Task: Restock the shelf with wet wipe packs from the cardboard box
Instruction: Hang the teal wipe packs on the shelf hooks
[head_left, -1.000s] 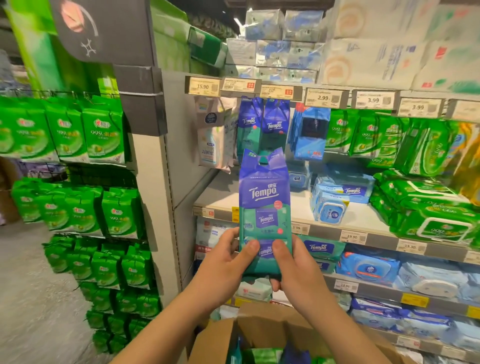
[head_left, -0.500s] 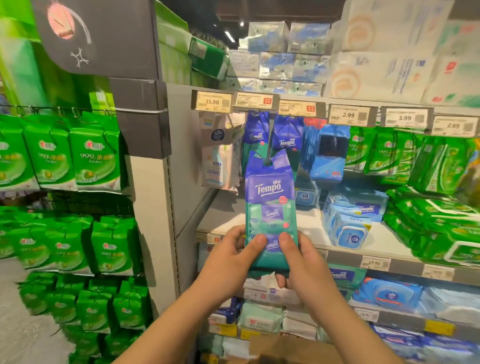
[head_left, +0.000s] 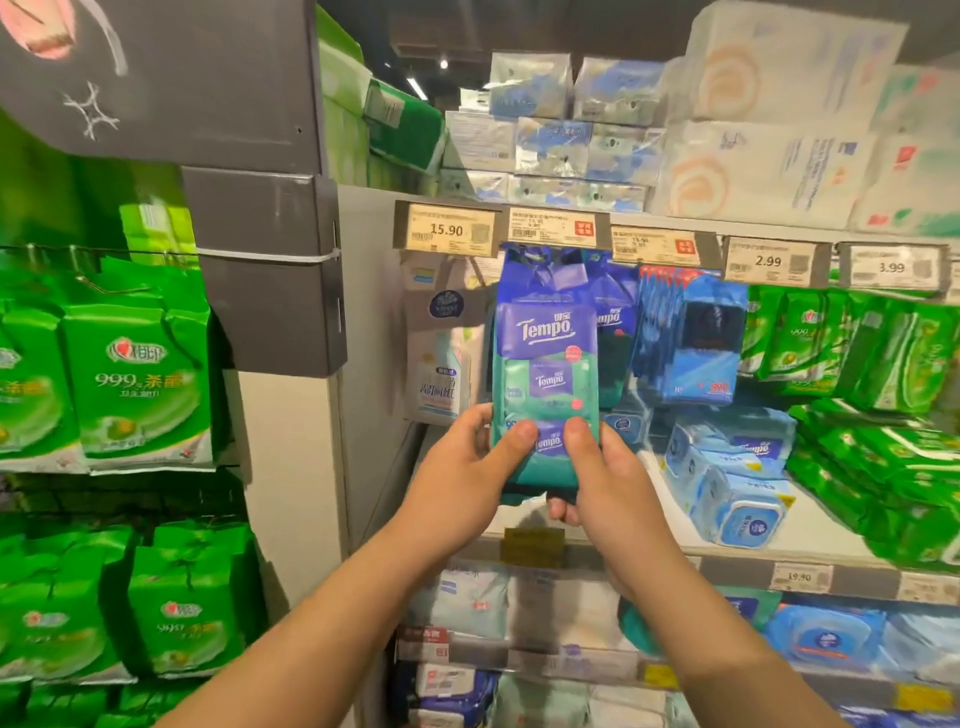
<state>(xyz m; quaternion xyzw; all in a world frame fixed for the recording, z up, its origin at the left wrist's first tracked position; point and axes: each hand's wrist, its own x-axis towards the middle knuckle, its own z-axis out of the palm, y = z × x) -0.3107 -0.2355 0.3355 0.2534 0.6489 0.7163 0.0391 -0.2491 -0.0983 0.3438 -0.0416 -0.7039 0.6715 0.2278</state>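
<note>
A purple and teal Tempo wet wipe pack (head_left: 544, 358) is held upright in front of the shelf, its top edge just under the price rail. My left hand (head_left: 467, 478) grips its lower left side, thumb on the front. My right hand (head_left: 608, 483) grips its lower right side, thumb on the front too. Behind it, more Tempo packs (head_left: 613, 332) hang from the same rail. The cardboard box is out of view.
A white pack (head_left: 441, 353) hangs left of the Tempo packs, blue packs (head_left: 691, 343) to their right. Light blue wipe packs (head_left: 732, 478) and green packs (head_left: 883, 467) lie on the grey shelf (head_left: 810, 540). Green bags (head_left: 135, 374) hang on the side rack at left.
Both hands have lifted the Tempo pack higher and closer to the hanging rail. The view has tilted up, so the cardboard box has dropped out of sight.
</note>
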